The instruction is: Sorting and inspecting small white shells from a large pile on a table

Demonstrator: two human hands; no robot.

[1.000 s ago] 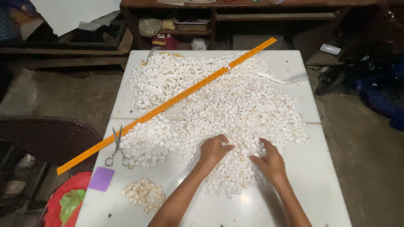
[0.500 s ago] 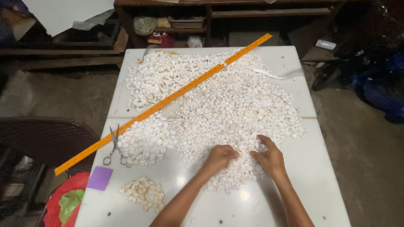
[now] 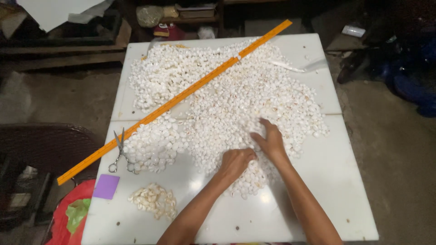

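1. Shells, small and white, lie in a broad heap over most of the white table, thickest at the far side and thinning toward the near edge.
2. The left hand rests on the near fringe of the heap with its fingers curled down into the shells; whether it holds any cannot be told.
3. The right hand lies just beside it, fingers spread flat and loose on top of the shells, gripping nothing that shows.
4. Each shell looks light, hard and smooth, so it would likely slide on the glossy tabletop and roll from a loose grip; thin edges may chip under pressure.
5. A single shell seems best pinched at its sides with the fingertips, while a batch is better raked or scooped with a cupped palm.
6. A long orange ruler crosses the heap diagonally, with scissors beside its near end.
7. A smaller, tan-tinted pile sits apart near the table's front left, next to a purple square of paper.
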